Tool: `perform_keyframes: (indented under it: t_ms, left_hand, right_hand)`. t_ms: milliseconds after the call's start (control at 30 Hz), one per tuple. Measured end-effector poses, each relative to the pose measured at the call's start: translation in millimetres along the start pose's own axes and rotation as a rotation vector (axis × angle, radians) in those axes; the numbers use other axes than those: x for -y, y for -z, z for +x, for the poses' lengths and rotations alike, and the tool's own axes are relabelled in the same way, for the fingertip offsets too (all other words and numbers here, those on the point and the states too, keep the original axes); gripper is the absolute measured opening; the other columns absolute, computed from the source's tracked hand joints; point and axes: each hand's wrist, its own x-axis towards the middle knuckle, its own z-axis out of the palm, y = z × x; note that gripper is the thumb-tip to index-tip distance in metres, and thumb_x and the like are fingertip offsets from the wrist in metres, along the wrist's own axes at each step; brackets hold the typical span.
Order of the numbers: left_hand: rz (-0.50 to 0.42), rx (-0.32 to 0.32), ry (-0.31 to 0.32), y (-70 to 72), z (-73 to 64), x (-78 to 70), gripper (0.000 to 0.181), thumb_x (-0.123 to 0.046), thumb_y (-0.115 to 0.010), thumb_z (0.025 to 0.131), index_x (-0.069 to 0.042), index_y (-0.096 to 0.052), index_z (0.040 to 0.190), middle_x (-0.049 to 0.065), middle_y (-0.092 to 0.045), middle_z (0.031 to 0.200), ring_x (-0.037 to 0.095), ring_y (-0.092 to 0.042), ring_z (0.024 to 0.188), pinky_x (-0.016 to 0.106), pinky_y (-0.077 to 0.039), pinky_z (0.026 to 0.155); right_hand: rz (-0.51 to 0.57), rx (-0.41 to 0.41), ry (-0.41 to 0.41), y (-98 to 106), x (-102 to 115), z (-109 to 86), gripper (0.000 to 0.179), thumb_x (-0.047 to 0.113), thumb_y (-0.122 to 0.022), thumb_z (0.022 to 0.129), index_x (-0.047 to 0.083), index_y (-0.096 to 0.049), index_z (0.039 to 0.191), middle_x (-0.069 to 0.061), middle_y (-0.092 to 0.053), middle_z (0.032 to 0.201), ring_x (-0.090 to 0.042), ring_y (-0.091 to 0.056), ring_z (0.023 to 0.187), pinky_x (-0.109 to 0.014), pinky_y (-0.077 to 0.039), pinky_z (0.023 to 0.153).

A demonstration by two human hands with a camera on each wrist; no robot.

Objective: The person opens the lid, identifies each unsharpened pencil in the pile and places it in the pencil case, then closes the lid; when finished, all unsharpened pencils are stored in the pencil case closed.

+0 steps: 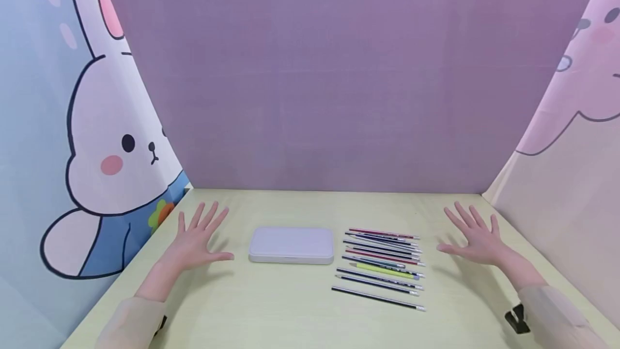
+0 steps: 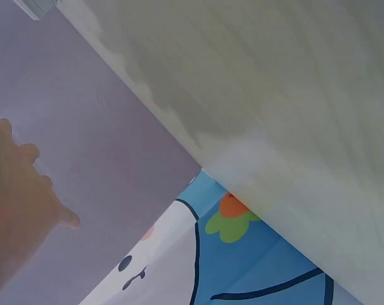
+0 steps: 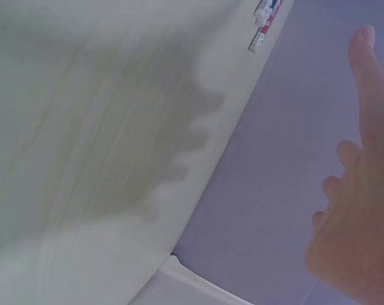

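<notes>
My left hand [image 1: 195, 242] hovers over the left side of the table with its fingers spread, holding nothing. To its right lies a closed white pencil case [image 1: 291, 245]. My right hand [image 1: 477, 238] is likewise spread and bare, above the table's right side. Between the case and that hand lie several pencils in a loose row, mostly dark, with a yellow-green pencil [image 1: 385, 270] and a red pencil [image 1: 382, 233] among them. Nearest the front is a dark pencil [image 1: 378, 299], set a little apart. In the right wrist view, a few pencil ends [image 3: 263, 25] show at the top.
The pale yellow table [image 1: 271, 311] ends at a purple cloth backdrop [image 1: 329, 79]. A curtain with a cartoon rabbit [image 1: 111, 139] hangs along the left side, and a pink and cream curtain [image 1: 571, 166] along the right.
</notes>
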Motion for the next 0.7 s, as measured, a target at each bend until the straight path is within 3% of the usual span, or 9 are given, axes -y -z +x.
perform_keyframes:
  t_ms: [100, 267, 433, 567, 700]
  left_hand:
    - [-0.02, -0.007, -0.013, 2.5, 0.8, -0.9, 0.105, -0.071, -0.064, 0.069, -0.026, -0.017, 0.151, 0.015, -0.012, 0.157, 0.041, -0.002, 0.143, 0.072, 0.006, 0.105]
    - [-0.125, -0.003, -0.021, 7.4, 5.7, -3.9, 0.098, -0.066, -0.067, 0.07, -0.019, -0.031, 0.148, 0.016, -0.018, 0.155, 0.042, -0.015, 0.141, 0.065, -0.011, 0.11]
    - [-0.255, 0.015, 0.026, 6.1, 11.7, -9.1, 0.094, -0.065, -0.066, 0.072, -0.014, -0.037, 0.145, 0.018, -0.023, 0.153, 0.042, -0.025, 0.137, 0.061, -0.028, 0.106]
    - [-0.352, 0.023, 0.059, 3.2, 17.0, -12.3, 0.091, -0.063, -0.065, 0.074, -0.012, -0.037, 0.144, 0.018, -0.03, 0.151, 0.041, -0.029, 0.136, 0.061, -0.031, 0.104]
    - [-0.399, -0.001, 0.046, 0.2, 21.5, -15.1, 0.084, -0.056, -0.068, 0.077, -0.007, -0.042, 0.14, 0.019, -0.042, 0.144, 0.04, -0.037, 0.132, 0.057, -0.032, 0.105]
  right_hand:
    - [0.008, -0.009, 0.004, 2, 0, 1.5, 0.095, 0.054, -0.064, 0.08, 0.023, -0.01, 0.152, -0.019, -0.009, 0.156, -0.051, -0.005, 0.138, -0.073, 0.012, 0.101]
    - [0.028, -0.106, 0.05, 4, 2, 9.4, 0.086, 0.049, -0.066, 0.081, 0.016, -0.025, 0.149, -0.025, -0.028, 0.148, -0.052, -0.021, 0.132, -0.074, 0.0, 0.101]
    - [0.125, -0.188, 0.121, 10, 16, 21.4, 0.074, 0.037, -0.071, 0.081, 0.002, -0.041, 0.139, -0.029, -0.037, 0.14, -0.052, -0.032, 0.125, -0.07, -0.017, 0.099]
    - [0.186, -0.176, 0.137, 11, 28, 30.9, 0.07, 0.033, -0.072, 0.081, -0.002, -0.044, 0.136, -0.028, -0.038, 0.141, -0.051, -0.035, 0.125, -0.066, -0.029, 0.097]
    - [0.24, -0.155, 0.124, 9, 41, 38.9, 0.068, 0.032, -0.07, 0.084, -0.002, -0.043, 0.137, -0.026, -0.04, 0.14, -0.048, -0.036, 0.127, -0.063, -0.032, 0.099]
